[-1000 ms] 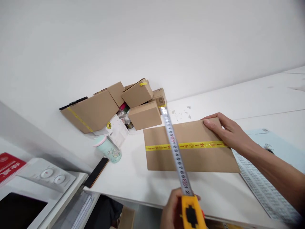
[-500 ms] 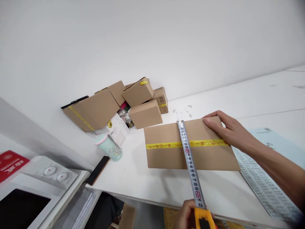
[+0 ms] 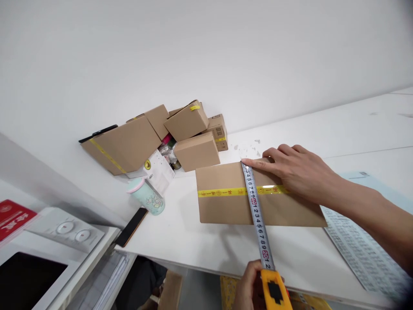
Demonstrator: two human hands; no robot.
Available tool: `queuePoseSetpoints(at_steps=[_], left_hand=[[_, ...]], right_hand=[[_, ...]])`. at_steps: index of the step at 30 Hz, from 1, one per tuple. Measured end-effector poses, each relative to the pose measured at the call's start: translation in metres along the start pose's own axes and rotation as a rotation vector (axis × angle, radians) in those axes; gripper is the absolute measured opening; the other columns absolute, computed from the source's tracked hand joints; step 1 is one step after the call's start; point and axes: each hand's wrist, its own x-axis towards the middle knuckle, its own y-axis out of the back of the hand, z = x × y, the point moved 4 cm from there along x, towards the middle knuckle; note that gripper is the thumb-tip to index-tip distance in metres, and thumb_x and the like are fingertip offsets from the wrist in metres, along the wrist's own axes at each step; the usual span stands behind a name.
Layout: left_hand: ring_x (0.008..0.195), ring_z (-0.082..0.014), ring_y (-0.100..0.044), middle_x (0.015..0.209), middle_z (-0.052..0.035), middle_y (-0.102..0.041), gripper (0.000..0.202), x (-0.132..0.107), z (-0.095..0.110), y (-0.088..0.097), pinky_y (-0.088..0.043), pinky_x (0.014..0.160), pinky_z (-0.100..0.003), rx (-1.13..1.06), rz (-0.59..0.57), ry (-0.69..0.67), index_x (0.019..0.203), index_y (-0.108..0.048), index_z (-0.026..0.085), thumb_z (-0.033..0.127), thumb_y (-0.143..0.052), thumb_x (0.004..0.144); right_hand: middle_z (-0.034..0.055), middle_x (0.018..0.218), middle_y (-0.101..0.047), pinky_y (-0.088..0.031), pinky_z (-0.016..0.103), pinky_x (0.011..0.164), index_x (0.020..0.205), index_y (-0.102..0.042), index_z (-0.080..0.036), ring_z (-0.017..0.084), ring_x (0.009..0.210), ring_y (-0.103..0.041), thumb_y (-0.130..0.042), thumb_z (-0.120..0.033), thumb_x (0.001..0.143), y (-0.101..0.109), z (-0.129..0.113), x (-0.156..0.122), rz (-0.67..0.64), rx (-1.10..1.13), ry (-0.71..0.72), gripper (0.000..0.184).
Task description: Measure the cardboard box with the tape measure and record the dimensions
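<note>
A cardboard box with yellow printed tape along its top lies on the white table. Across its width runs the silver blade of a tape measure, whose yellow and black case is at the table's front edge. My left hand is closed round the case, its fingers partly hidden behind it. My right hand rests flat over the box's far right part, with the index finger stretched to the blade's hooked end at the far edge. Its other fingers reach over that edge, tips partly hidden.
Several cardboard boxes are piled by the wall. Left of the box stand a mint tumbler and a dark phone-like slab. A white microwave is at lower left. Light-blue printed sheets lie under my right forearm.
My right hand has moved left from the box's far right corner to the blade's end, and its index finger now touches there. My left hand still holds the tape measure.
</note>
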Motion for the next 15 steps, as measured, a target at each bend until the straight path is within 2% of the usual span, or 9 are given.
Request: queuePoseSetpoints(at_steps=[2, 6, 11, 13, 15], left_hand=[[0.077, -0.0188, -0.067, 0.087, -0.0073, -0.070, 0.061, 0.001, 0.001, 0.002, -0.049, 0.064, -0.023, 0.045, 0.017, -0.015, 0.101, -0.069, 0.017, 0.070, -0.074, 0.073], [0.083, -0.0187, -0.066, 0.094, -0.0083, -0.070, 0.061, -0.006, 0.011, -0.002, -0.050, 0.069, -0.024, 0.081, -0.040, -0.060, 0.106, -0.068, 0.016, 0.069, -0.072, 0.076], [0.084, -0.0220, -0.068, 0.087, -0.0068, -0.070, 0.062, -0.007, 0.013, -0.006, -0.051, 0.069, -0.028, 0.088, -0.017, -0.077, 0.102, -0.068, 0.018, 0.072, -0.074, 0.072], [0.086, -0.0232, -0.069, 0.087, -0.0067, -0.070, 0.059, -0.007, 0.007, -0.004, -0.053, 0.072, -0.029, 0.045, 0.005, -0.048, 0.099, -0.068, 0.019, 0.070, -0.076, 0.071], [0.082, -0.0234, -0.071, 0.088, -0.0071, -0.071, 0.054, -0.008, 0.000, -0.003, -0.055, 0.074, -0.032, -0.021, 0.005, -0.032, 0.097, -0.068, 0.020, 0.066, -0.078, 0.072]], right_hand=[[0.0077, 0.096, -0.067, -0.032, 0.036, 0.071, 0.145, -0.055, -0.043, 0.026, 0.081, -0.050, -0.039, -0.013, 0.097, -0.001, 0.001, 0.000, 0.001, 0.017, -0.010, 0.059], [0.0075, 0.096, -0.067, -0.032, 0.036, 0.071, 0.145, -0.055, -0.041, 0.025, 0.081, -0.050, -0.037, -0.009, 0.095, -0.003, 0.001, -0.001, 0.001, -0.019, -0.003, 0.063], [0.0073, 0.098, -0.069, -0.034, 0.037, 0.070, 0.144, -0.056, -0.042, 0.025, 0.082, -0.052, -0.036, -0.011, 0.096, -0.003, 0.001, -0.001, 0.005, -0.013, -0.002, 0.061], [0.0081, 0.100, -0.069, -0.036, 0.037, 0.071, 0.143, -0.058, -0.038, 0.025, 0.083, -0.054, -0.035, -0.014, 0.099, -0.001, 0.000, -0.003, 0.029, 0.022, -0.053, 0.055], [0.0102, 0.101, -0.070, -0.039, 0.039, 0.073, 0.138, -0.062, -0.029, 0.027, 0.085, -0.056, -0.037, -0.024, 0.103, 0.000, -0.004, -0.010, 0.086, 0.045, -0.151, 0.044]])
